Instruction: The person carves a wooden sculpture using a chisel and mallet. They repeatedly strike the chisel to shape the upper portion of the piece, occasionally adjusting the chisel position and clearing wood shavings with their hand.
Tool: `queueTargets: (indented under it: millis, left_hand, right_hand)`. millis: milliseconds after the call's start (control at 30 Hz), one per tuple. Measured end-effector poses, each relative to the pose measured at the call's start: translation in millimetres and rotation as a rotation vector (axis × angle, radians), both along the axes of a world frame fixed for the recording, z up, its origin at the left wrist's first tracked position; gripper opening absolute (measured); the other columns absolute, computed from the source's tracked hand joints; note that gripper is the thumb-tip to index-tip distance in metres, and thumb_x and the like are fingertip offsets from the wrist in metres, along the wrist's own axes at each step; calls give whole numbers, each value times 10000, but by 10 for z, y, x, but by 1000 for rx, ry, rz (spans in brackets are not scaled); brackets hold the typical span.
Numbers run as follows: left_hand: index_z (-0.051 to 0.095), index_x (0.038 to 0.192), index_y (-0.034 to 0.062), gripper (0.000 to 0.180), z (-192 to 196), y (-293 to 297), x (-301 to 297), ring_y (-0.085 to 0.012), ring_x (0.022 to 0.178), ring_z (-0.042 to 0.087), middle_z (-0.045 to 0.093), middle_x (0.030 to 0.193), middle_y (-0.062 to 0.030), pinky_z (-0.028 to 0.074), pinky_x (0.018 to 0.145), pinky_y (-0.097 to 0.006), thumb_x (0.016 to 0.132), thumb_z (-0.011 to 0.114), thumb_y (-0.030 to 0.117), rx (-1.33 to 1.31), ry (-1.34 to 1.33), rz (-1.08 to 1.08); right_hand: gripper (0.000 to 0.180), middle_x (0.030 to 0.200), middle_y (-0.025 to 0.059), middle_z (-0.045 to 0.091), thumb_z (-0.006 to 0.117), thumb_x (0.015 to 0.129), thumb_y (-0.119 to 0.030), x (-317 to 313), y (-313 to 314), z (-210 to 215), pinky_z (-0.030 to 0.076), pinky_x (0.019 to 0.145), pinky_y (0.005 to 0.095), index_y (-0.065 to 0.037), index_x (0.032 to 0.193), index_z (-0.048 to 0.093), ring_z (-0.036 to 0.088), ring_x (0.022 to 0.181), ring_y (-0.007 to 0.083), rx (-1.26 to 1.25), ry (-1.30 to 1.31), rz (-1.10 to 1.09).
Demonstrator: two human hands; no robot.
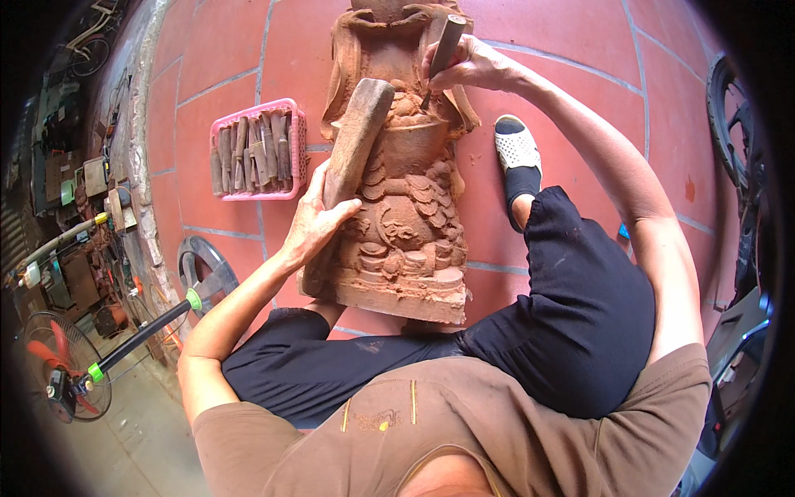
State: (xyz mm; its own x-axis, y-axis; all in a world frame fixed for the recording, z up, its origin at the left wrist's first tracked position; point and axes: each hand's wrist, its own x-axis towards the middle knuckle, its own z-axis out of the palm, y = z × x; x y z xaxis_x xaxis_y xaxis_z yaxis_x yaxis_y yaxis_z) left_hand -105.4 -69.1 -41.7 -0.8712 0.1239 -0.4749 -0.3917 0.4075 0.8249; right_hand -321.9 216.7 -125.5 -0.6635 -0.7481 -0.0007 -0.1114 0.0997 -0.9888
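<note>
Carving: a reddish-brown wooden statue [406, 207] lies on the red tiled floor [580, 50] in front of the seated person, its base near the knees and its upper part running to the far edge of the view; scales, folds and a bowl shape are already cut into it.
Left hand: the left hand [319, 219] is closed around the lower part of a thick wooden mallet [352, 153], whose head is raised over the left side of the statue.
Right hand: the right hand [464, 66] is pinched around a chisel [443, 54] with a wooden handle, held steeply, its blade set on the carved detail just above the bowl.
Around: a pink plastic basket [257, 149] of more wooden-handled chisels stands on the floor just left of the statue; a white shoe [517, 149] on the person's foot rests to the right of it; a standing fan [62, 373] and cluttered tools sit at the far left.
Risk, strike: the mallet head hangs left of the chisel's butt, so a blow that lands off-centre could glance onto the right fingers.
Risk, wood: with the blade so steep on fine relief, too heavy a tap could split off a raised detail.
Risk, statue: it appears only to rest on the floor, so a sideways hit may shift it.
</note>
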Motion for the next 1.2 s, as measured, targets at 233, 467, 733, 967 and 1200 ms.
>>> queueTargets:
  millis: [233, 467, 733, 967, 1200]
  left_hand:
    - [329, 1453, 68, 720, 12, 1, 3, -197, 1251, 472, 500, 1361, -121, 357, 1070, -347, 830, 685, 122, -6, 2, -2]
    - [331, 1447, 61, 708, -11, -18, 9, -190, 1241, 478, 509, 1349, -123, 364, 1066, -343, 834, 683, 107, -17, 11, 8]
    - [334, 1453, 88, 711, 2, 50, -18, -194, 1211, 501, 523, 1330, -107, 389, 1037, -348, 835, 681, 139, -19, -12, 15]
    - [330, 1455, 92, 715, 8, -5, -2, -192, 1208, 499, 524, 1327, -107, 399, 1022, -344, 836, 682, 147, -49, -13, -4]
    - [323, 1456, 65, 725, -51, -4, 15, -200, 1238, 482, 513, 1346, -119, 365, 1061, -352, 830, 682, 138, -17, 25, 1]
  right_hand:
    - [148, 861, 34, 692, 701, 855, -150, -321, 293, 92, 580, 803, 280, -59, 970, 675, 691, 817, 115, 45, -8, -131]
    - [155, 882, 28, 681, 716, 842, -140, -113, 276, 180, 569, 796, 269, -68, 971, 666, 679, 823, 109, -79, -149, -196]
    - [137, 848, -6, 674, 716, 804, -92, 60, 91, -18, 523, 803, 281, -75, 935, 679, 630, 827, 84, -66, 22, -113]
    - [103, 827, -11, 653, 703, 815, -104, -57, 109, 141, 502, 762, 267, -72, 907, 669, 605, 808, 78, 13, 22, 15]
    - [151, 838, 4, 655, 718, 765, -63, -140, -13, 240, 520, 794, 299, -70, 902, 655, 610, 803, 101, 81, 156, -7]
